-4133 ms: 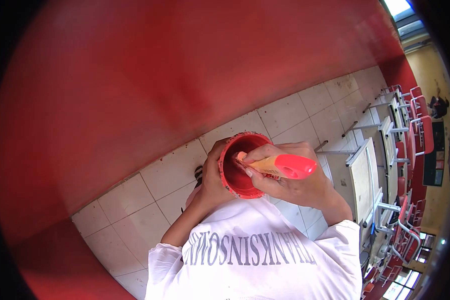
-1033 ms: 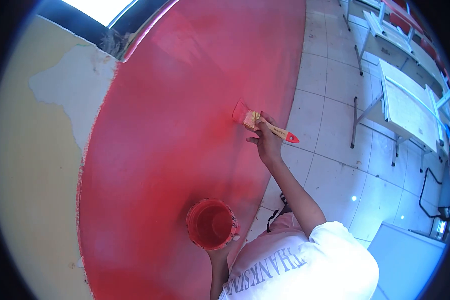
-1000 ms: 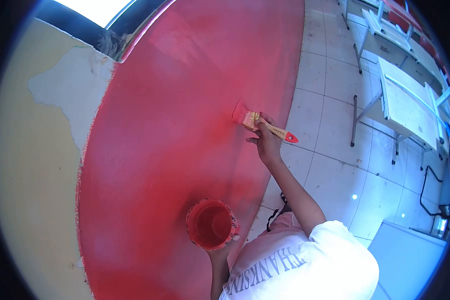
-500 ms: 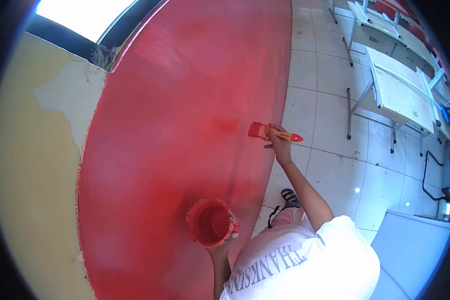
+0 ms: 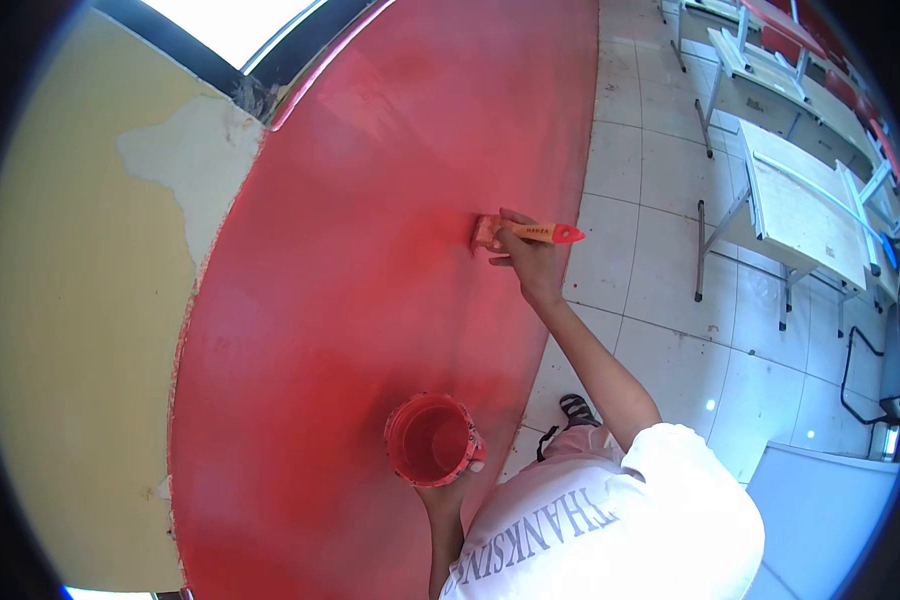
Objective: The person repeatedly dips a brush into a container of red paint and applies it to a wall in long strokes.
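Note:
My right hand (image 5: 530, 262) is closed around a paintbrush (image 5: 538, 233) with a wooden handle and a red tip. Its paint-covered bristles meet the red wall (image 5: 320, 270), as far as I can see. Lower down, my left hand (image 5: 450, 490) grips a paint bucket (image 5: 432, 440) from below and beside it, with the thumb at the right rim. The bucket is red inside, and its mouth faces me. Most of my left fingers are hidden beneath it. Fresh, darker red patches show on the wall near the brush and around the bucket.
Left of the red area the wall is yellow (image 5: 80, 330), with a bare patch (image 5: 180, 165). A dark window frame (image 5: 220, 70) is at the top. White desks (image 5: 800, 200) stand on the tiled floor (image 5: 660, 280) at right. A pale blue cabinet (image 5: 825, 510) is at lower right.
My right hand has moved the paintbrush left and slightly up, from off the wall to its surface. The bucket stays in my left hand at nearly the same place. The view has shifted slightly.

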Available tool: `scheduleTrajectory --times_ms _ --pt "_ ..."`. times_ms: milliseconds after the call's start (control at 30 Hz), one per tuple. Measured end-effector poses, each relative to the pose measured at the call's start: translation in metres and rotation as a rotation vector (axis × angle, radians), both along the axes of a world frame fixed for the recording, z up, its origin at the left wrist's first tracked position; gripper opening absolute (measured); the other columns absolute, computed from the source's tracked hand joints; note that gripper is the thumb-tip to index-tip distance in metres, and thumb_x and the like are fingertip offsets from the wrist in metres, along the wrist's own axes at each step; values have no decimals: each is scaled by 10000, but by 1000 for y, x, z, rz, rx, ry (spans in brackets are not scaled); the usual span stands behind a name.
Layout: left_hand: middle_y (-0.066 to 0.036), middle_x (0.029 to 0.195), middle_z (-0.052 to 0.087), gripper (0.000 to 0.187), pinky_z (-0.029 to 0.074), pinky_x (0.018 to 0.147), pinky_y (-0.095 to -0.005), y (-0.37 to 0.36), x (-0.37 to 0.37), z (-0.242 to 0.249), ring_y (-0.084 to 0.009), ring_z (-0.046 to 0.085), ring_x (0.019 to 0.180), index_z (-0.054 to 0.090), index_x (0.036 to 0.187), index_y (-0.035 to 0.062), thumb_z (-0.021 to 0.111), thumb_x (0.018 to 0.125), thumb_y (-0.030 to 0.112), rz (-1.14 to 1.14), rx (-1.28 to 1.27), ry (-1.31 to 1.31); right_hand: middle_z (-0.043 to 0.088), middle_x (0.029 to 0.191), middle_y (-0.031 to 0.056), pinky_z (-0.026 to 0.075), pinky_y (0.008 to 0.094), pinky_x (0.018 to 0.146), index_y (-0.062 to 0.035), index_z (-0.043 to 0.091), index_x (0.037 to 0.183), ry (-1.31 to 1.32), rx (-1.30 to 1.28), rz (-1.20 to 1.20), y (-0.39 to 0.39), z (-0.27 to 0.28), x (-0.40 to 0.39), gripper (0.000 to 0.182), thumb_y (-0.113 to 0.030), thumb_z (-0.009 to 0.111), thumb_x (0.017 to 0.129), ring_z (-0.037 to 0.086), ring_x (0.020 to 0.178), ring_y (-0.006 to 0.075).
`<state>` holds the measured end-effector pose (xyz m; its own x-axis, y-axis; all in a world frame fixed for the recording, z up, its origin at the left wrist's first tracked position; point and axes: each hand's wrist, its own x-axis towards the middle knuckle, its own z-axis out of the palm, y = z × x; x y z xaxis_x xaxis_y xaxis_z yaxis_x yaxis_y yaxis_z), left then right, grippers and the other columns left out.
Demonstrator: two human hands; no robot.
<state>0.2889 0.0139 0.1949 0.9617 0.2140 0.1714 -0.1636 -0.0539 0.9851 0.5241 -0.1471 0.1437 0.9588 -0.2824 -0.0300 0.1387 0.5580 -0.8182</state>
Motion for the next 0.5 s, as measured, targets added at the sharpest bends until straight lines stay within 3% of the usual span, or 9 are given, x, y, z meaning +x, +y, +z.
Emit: scheduleTrajectory --times_ms 233,300,500 --pt "-79 1123 558 828 444 901 -369 5 1 -6 -219 546 1041 424 1230 48 834 525 190 -1 -20 -48 594 941 102 555 265 599 76 453 1195 -96 -9 57 -2 59 2 476 -106 608 783 629 758 156" --pt "-80 1115 549 836 465 860 -348 6 2 -5 -205 553 1012 402 1231 42 847 536 171 1 -5 -56 593 940 108 555 263 601 87 444 1196 -127 -17 72 -4 79 5 488 -105 614 780 630 752 158" --pt "-80 1115 540 847 474 845 -343 12 2 -18 -199 553 1002 401 1224 37 858 522 160 32 46 -63 605 886 105 569 276 611 98 505 1125 -274 -9 50 -4 129 16 421 -85 638 770 633 729 160"
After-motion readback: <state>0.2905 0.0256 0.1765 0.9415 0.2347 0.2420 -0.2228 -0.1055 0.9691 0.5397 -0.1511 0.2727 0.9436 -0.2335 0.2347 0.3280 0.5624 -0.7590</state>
